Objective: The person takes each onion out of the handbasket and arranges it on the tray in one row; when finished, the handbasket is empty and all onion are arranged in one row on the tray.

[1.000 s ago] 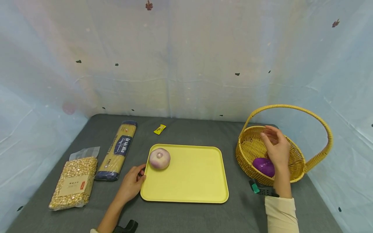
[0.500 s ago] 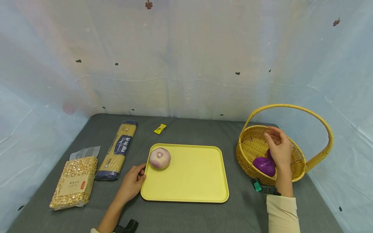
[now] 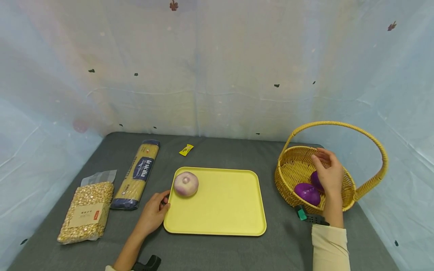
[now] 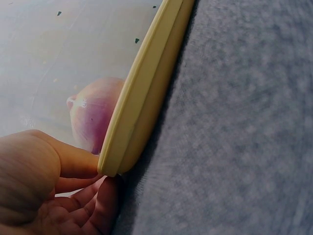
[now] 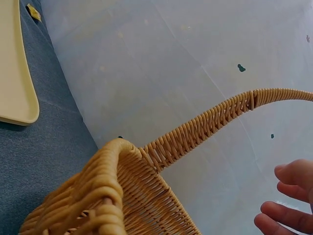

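My left hand (image 3: 154,214) pinches the left rim of the yellow tray (image 3: 223,203), thumb on top and fingers (image 4: 105,200) below in the left wrist view. A purple-white onion (image 3: 186,184) sits on the tray near that rim, its root or stem nub upward. My right hand (image 3: 328,173) hovers over the wicker basket (image 3: 288,186), fingers loosely bent and apart from the thumb, with nothing seen between them in the right wrist view. Inside the basket lie a glossy purple rounded thing (image 3: 307,194) and a second purple one (image 3: 316,180), partly hidden behind the hand.
The basket's tall arched handle (image 3: 333,123) rises over my right hand. A pack of spaghetti (image 3: 137,175) and a clear bag of corn kernels (image 3: 86,212) lie at the left. Behind the tray is a small yellow wrapped sweet (image 3: 186,150). A pale curtain (image 3: 217,75) hangs beyond the table.
My right hand has shifted slightly right above the basket, uncovering the second purple thing. The left hand, tray and onion stay in place.
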`<state>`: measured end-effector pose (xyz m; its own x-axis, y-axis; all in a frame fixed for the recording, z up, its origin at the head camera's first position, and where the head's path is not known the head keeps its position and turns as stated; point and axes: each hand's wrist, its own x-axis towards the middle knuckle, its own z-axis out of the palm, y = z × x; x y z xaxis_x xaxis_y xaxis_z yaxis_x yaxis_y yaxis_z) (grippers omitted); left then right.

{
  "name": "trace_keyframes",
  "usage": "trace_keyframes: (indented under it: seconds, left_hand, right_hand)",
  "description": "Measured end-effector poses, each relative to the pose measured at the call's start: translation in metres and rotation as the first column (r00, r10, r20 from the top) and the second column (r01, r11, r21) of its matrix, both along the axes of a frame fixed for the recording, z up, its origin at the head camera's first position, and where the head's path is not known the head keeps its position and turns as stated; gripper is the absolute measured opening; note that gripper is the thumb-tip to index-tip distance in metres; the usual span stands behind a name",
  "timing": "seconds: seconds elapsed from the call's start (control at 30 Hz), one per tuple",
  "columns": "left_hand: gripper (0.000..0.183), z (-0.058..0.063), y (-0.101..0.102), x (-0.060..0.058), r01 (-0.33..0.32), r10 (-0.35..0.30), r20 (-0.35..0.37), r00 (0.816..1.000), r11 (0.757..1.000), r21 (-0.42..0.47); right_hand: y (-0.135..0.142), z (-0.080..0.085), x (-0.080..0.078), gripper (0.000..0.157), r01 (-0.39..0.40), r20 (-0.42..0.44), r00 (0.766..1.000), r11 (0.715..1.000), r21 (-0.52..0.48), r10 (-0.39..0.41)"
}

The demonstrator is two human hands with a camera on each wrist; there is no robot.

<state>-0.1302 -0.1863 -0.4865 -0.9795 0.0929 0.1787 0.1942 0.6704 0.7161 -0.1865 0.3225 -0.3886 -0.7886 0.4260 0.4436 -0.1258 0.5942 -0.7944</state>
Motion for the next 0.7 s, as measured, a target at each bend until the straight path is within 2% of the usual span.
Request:
trace_keyframes:
  seconds: [0.3, 0.7]
  left_hand:
    - [0.037, -0.001, 0.000, 0.000, 0.007, -0.007, -0.007, 1.000, 1.000, 0.028]
    - [0.038, 0.001, 0.000, 0.001, 0.009, -0.009, -0.003, 1.000, 1.000, 0.023]
  right_hand:
    - [0.006, 0.002, -0.001, 0.038, 0.032, 0.037, 0.999, 0.999, -0.011, -0.032]
    - [0.014, 0.000, -0.003, 0.039, 0.083, 0.098, 0.992, 0.997, -0.007, -0.082]
